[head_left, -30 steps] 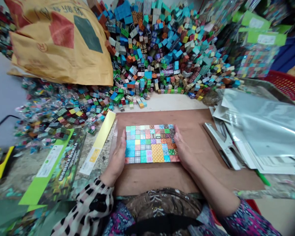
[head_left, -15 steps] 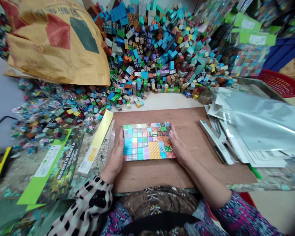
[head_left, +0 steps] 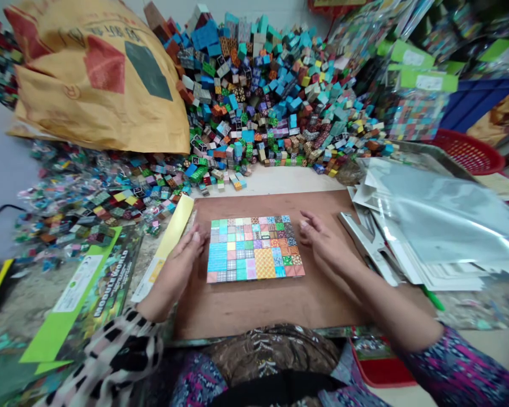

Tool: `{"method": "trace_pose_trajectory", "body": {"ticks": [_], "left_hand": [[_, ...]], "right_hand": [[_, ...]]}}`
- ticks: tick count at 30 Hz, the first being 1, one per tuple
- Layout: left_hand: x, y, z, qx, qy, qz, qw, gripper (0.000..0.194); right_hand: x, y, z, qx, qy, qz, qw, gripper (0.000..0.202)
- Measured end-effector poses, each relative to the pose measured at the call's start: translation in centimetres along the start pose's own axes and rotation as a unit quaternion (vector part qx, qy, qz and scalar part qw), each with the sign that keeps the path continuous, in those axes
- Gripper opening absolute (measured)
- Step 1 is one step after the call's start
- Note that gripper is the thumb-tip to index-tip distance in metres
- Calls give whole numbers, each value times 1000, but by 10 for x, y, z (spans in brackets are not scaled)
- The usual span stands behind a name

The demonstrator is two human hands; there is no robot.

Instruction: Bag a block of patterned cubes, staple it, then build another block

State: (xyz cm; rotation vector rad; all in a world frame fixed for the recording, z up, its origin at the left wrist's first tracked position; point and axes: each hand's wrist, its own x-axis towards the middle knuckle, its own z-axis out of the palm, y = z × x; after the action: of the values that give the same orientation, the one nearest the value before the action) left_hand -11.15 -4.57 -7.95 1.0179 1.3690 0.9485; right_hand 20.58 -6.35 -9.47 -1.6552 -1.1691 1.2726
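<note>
A flat slab of patterned, many-coloured square blocks (head_left: 244, 262) lies on the brown board (head_left: 246, 311). Its blocks sit edge to edge in a rectangle, with a larger blue block at the left and a yellow checked one near the front. Off its left edge is my left hand (head_left: 178, 268), fingers loosely bent and touching no block. My right hand (head_left: 322, 240) hovers just past the right edge, fingers apart and holding nothing. A yellow and white paper strip (head_left: 168, 240) lies beside my left hand. To the right of my other hand rests a stapler (head_left: 371, 249).
Loose coloured blocks (head_left: 254, 107) are heaped at the back, beside a yellow sack (head_left: 97, 85). Clear plastic sheets (head_left: 441, 209) cover white papers at right. Green-topped printed cards (head_left: 85, 282) lie at left. A red basket (head_left: 470, 151) stands at the far right.
Both hands have let go of the block slab and moved apart, left hand leftward, right hand rightward. The slab stays on the board. The view has tilted slightly up.
</note>
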Motion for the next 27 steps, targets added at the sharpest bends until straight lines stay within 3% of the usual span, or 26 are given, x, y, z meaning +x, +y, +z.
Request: {"method": "trace_pose_trajectory", "body": {"ticks": [2,4,6,10,16,22,27], "left_hand": [[3,15,-10,48,19,-49,997,65],[6,29,-16,106,-10,-123,987,62],[8,39,-19,142,-57,-177,972,64],[13,47,-14,172,-161,-223,946,71],[25,57,0,169,-228,-299,911,66],[33,64,1,166,-293,-340,878,68],[33,65,4,155,-285,-355,877,49]], "right_hand": [[1,-8,-11,-10,-32,68,997,62],[0,-18,-18,-21,-89,123,988,59],[-2,-27,-19,-49,-150,131,979,61],[-3,-40,-16,-99,-229,115,962,71],[-2,-52,-7,-131,-264,156,943,69],[3,-41,-1,-85,-303,153,937,60],[8,-35,-1,-77,-310,144,937,55]]}}
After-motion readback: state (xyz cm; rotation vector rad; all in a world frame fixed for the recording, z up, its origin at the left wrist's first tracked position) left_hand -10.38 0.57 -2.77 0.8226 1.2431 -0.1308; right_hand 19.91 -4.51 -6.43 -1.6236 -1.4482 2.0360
